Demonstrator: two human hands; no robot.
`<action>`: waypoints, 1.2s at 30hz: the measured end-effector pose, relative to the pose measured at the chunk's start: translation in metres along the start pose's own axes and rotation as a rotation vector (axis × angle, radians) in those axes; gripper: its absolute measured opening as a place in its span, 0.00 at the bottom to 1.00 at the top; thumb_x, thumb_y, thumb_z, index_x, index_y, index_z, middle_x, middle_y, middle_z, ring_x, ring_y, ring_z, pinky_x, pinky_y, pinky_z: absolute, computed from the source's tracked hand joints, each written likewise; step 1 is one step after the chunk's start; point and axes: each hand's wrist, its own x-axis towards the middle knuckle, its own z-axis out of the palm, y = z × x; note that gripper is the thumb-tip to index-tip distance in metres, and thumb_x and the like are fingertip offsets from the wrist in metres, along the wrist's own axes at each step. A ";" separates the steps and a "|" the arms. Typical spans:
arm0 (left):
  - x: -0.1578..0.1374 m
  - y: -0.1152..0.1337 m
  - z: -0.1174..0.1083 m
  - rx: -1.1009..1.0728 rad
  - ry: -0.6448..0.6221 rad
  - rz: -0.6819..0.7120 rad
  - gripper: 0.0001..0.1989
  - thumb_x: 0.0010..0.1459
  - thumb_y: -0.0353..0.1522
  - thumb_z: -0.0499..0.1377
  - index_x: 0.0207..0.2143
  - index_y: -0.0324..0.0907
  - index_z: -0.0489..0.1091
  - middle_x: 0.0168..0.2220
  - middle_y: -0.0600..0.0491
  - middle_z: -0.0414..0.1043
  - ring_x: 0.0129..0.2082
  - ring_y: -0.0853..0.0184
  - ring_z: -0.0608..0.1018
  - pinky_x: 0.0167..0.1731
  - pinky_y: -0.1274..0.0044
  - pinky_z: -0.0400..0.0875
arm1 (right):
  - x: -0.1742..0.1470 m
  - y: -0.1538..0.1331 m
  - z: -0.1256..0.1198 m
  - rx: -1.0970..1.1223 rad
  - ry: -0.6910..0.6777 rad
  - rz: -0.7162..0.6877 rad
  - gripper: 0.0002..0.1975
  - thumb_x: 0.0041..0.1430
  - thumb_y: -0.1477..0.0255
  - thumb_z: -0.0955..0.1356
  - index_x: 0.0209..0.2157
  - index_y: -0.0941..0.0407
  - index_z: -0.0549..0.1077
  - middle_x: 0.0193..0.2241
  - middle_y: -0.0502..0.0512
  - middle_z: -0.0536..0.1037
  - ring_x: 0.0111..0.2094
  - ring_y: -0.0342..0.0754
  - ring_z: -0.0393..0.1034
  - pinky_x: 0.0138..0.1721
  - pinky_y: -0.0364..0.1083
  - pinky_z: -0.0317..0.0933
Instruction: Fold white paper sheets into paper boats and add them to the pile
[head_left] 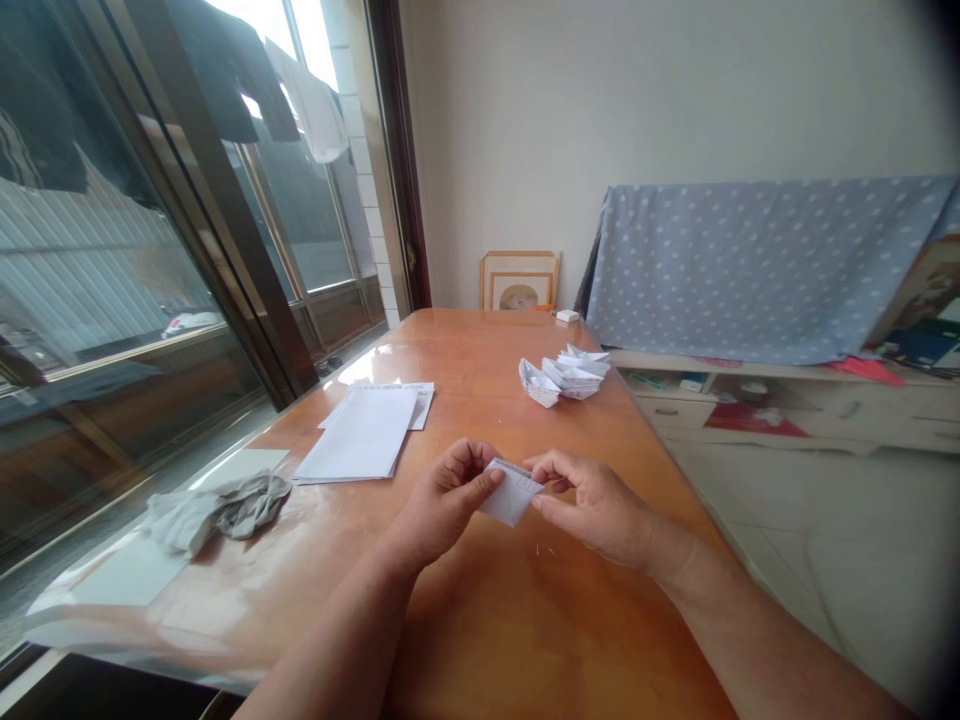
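L hand (450, 497): pinched on folded paper (513, 501), above table (540, 640). R hand (600, 502): fingertips at paper's rt edge, clamping unclear. Step: prob. mid-fold; next move calls for steady hold, aligned edges. Beyond: boat-shaped papers (573, 378), rt; flat sheets (367, 432), lt.

The paper (513, 496) is white, the drape (750, 265) white-dotted blue-grey.
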 end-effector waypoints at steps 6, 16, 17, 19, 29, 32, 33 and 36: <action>0.001 -0.004 -0.002 -0.031 0.028 -0.050 0.11 0.60 0.38 0.63 0.37 0.41 0.67 0.32 0.55 0.68 0.28 0.72 0.70 0.29 0.79 0.63 | -0.002 -0.004 -0.002 0.082 -0.068 0.096 0.06 0.58 0.66 0.69 0.32 0.54 0.73 0.27 0.48 0.73 0.28 0.44 0.63 0.29 0.43 0.56; 0.005 -0.007 -0.005 -0.148 0.096 -0.127 0.13 0.57 0.39 0.66 0.38 0.42 0.68 0.32 0.55 0.70 0.29 0.71 0.72 0.29 0.79 0.62 | 0.003 -0.004 -0.008 0.477 -0.086 0.261 0.11 0.61 0.63 0.68 0.40 0.55 0.71 0.34 0.55 0.80 0.36 0.50 0.75 0.40 0.51 0.67; 0.005 -0.007 -0.005 -0.150 0.099 -0.127 0.13 0.56 0.39 0.66 0.38 0.42 0.68 0.32 0.55 0.70 0.28 0.71 0.72 0.28 0.79 0.62 | 0.003 -0.003 -0.008 0.454 -0.099 0.271 0.12 0.62 0.62 0.68 0.39 0.56 0.72 0.34 0.56 0.80 0.35 0.50 0.75 0.39 0.51 0.67; 0.005 -0.009 -0.004 -0.147 0.099 -0.125 0.13 0.57 0.39 0.66 0.38 0.42 0.68 0.31 0.55 0.71 0.28 0.71 0.72 0.28 0.79 0.62 | 0.002 -0.002 -0.006 0.417 -0.135 0.267 0.14 0.61 0.60 0.69 0.39 0.57 0.73 0.33 0.56 0.80 0.34 0.49 0.75 0.38 0.50 0.68; 0.006 -0.013 -0.004 -0.146 0.078 -0.126 0.13 0.58 0.39 0.66 0.38 0.42 0.68 0.32 0.54 0.71 0.29 0.70 0.73 0.30 0.78 0.64 | 0.001 -0.001 0.006 0.408 -0.161 0.263 0.17 0.60 0.57 0.71 0.36 0.58 0.74 0.29 0.56 0.81 0.30 0.48 0.76 0.35 0.47 0.68; 0.007 -0.012 -0.003 -0.167 0.095 -0.140 0.14 0.56 0.39 0.67 0.38 0.42 0.68 0.32 0.54 0.71 0.28 0.70 0.73 0.29 0.78 0.64 | 0.001 -0.001 0.005 0.430 -0.173 0.291 0.18 0.59 0.56 0.70 0.36 0.58 0.74 0.29 0.57 0.82 0.29 0.48 0.76 0.35 0.47 0.68; 0.007 -0.012 -0.003 -0.172 0.101 -0.143 0.14 0.56 0.39 0.67 0.38 0.41 0.68 0.32 0.54 0.71 0.28 0.70 0.72 0.29 0.79 0.64 | 0.001 -0.001 0.004 0.432 -0.176 0.302 0.18 0.60 0.56 0.70 0.35 0.58 0.75 0.28 0.57 0.82 0.29 0.48 0.76 0.35 0.47 0.68; 0.007 -0.013 -0.003 -0.170 0.107 -0.154 0.14 0.55 0.39 0.67 0.37 0.41 0.69 0.31 0.54 0.71 0.27 0.71 0.72 0.28 0.79 0.64 | 0.001 -0.001 0.004 0.437 -0.191 0.324 0.17 0.60 0.56 0.70 0.35 0.58 0.75 0.29 0.57 0.82 0.29 0.48 0.76 0.34 0.47 0.68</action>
